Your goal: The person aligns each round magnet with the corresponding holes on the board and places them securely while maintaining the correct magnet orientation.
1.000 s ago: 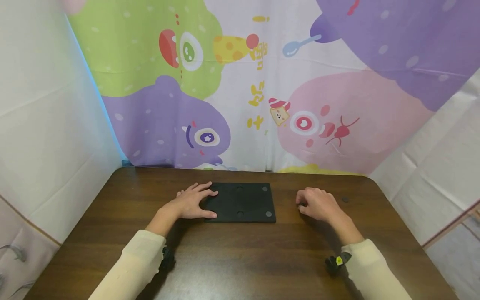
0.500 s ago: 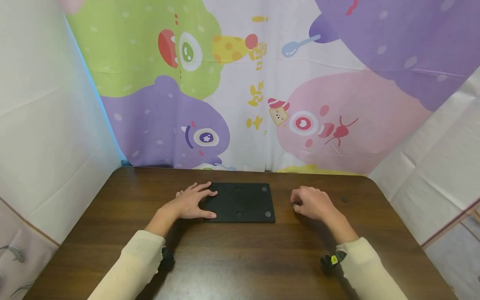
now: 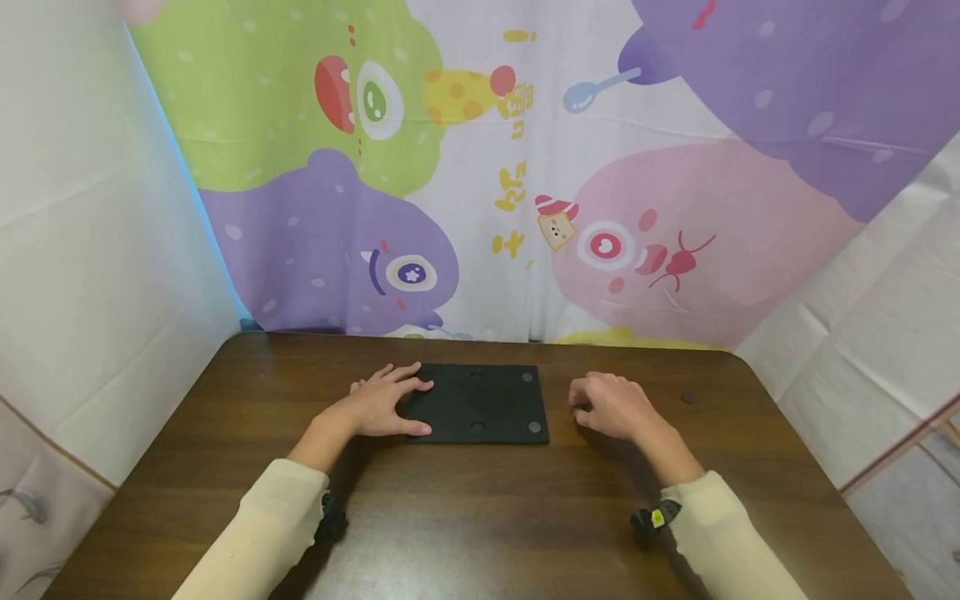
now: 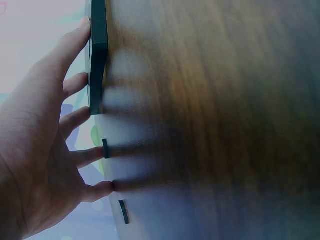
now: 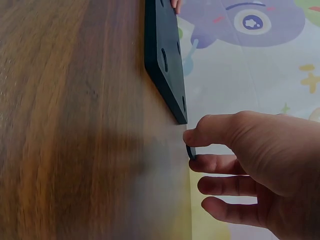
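Observation:
A flat black rectangular board (image 3: 480,404) lies on the table, with round spots on top: two greyer ones near its right edge, two darker ones mid-board. On its left end rests my left hand (image 3: 382,407), thumb and fingers spread. The left wrist view shows two small dark discs, an upper disc (image 4: 105,148) by a fingertip and a lower disc (image 4: 124,212) beyond the hand. My right hand (image 3: 611,404), right of the board and apart from it, pinches a small dark disc (image 5: 190,152) between thumb and forefinger, close to the tabletop.
Another small dark disc (image 3: 687,397) lies on the brown wooden table (image 3: 480,517), right of my right hand. Behind the table's far edge hangs a printed cartoon curtain (image 3: 495,292). White sheets close off both sides.
My right hand has slid left toward the board with the small dark disc in its fingers. The left hand and the board look unmoved.

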The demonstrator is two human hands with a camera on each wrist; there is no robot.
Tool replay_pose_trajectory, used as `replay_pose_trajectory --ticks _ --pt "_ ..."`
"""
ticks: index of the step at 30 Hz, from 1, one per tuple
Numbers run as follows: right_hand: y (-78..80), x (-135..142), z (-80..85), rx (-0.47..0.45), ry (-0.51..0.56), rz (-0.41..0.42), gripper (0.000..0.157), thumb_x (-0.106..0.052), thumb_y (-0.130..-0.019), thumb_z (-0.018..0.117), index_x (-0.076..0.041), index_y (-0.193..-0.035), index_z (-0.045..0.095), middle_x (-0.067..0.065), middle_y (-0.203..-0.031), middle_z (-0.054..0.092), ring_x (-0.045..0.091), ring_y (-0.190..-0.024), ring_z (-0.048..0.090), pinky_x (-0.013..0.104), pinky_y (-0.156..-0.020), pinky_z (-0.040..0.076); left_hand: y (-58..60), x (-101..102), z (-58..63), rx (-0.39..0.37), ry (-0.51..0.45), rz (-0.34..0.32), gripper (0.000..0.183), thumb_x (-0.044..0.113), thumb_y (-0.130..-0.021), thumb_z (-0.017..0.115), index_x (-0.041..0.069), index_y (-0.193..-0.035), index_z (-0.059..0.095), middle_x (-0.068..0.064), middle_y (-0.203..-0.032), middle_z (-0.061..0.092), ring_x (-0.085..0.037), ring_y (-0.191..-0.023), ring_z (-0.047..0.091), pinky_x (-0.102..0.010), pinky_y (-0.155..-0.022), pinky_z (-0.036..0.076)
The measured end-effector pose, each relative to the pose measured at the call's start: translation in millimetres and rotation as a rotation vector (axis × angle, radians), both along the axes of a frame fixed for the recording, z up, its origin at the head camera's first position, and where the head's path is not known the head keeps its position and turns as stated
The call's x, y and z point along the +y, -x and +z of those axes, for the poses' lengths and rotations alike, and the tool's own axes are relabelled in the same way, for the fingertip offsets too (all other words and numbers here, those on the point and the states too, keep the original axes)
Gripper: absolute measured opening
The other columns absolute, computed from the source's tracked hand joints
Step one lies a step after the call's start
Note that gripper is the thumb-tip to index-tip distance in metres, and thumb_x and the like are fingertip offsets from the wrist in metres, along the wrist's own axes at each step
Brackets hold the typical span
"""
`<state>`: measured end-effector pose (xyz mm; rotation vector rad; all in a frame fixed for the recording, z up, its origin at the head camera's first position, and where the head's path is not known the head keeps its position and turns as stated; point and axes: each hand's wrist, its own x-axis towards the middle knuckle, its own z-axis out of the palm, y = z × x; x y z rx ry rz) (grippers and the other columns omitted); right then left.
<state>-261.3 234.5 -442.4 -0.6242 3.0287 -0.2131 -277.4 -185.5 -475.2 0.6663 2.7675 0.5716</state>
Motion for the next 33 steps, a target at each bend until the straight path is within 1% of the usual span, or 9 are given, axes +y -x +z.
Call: replay_pose_trajectory --ticks 12,19,25,29,33 --pt "0.9 -13 3.5 0.024 -0.011 0.033 0.010 -0.018 -0.096 0.086 -0.021 -0.103 0.079 0.000 -0.105 0.077 0.022 -0.093 0.074 0.048 -0.077 0.063 1.1 -1 1.7 0.002 0.007 -0.003 0.086 0.064 -0.095 0.082 0.024 -0.167 0.056 -0.014 -0.189 0.028 -0.062 -0.171 0.021 -0.098 -0.119 0.023" --pt "0.7 -20 3.9 0.019 -0.014 0.044 0.010 -0.018 -0.096 0.086 -0.021 -0.104 0.079 0.000 -0.105 0.077 0.020 -0.092 0.072 0.047 -0.078 0.063 0.9 0 2.1 0.005 0.009 -0.005 0.086 0.064 -0.096 0.082 0.024 -0.167 0.056 -0.014 -0.189 0.029 -0.062 -0.171 0.021 -0.099 -0.119 0.022" --pt "0.7 -26 1.1 0.006 -0.013 0.042 0.011 -0.017 -0.096 0.086 -0.020 -0.104 0.080 0.001 -0.106 0.078 0.020 -0.093 0.073 0.047 -0.078 0.063 0.2 -1 1.5 0.004 0.006 -0.004 0.086 0.064 -0.096 0.082 0.024 -0.167 0.056 -0.014 -0.189 0.029 -0.063 -0.171 0.021 -0.099 -0.119 0.022" --pt "-0.9 -30 -0.1 -0.007 -0.005 0.037 0.011 -0.017 -0.096 0.086 -0.020 -0.105 0.081 0.001 -0.107 0.078 0.019 -0.091 0.071 0.046 -0.078 0.063 -0.2 0 1.0 0.002 0.001 -0.005 0.086 0.064 -0.095 0.082 0.024 -0.167 0.056 -0.014 -0.188 0.029 -0.063 -0.171 0.021 -0.099 -0.119 0.022" --pt "-2.0 -34 -1.3 -0.013 -0.003 0.049 0.011 -0.017 -0.097 0.086 -0.020 -0.106 0.081 0.001 -0.107 0.078 0.018 -0.091 0.070 0.045 -0.079 0.063 -0.1 0 0.1 0.006 -0.001 -0.005 0.086 0.064 -0.095 0.083 0.024 -0.167 0.057 -0.014 -0.188 0.030 -0.063 -0.171 0.021 -0.099 -0.119 0.022"
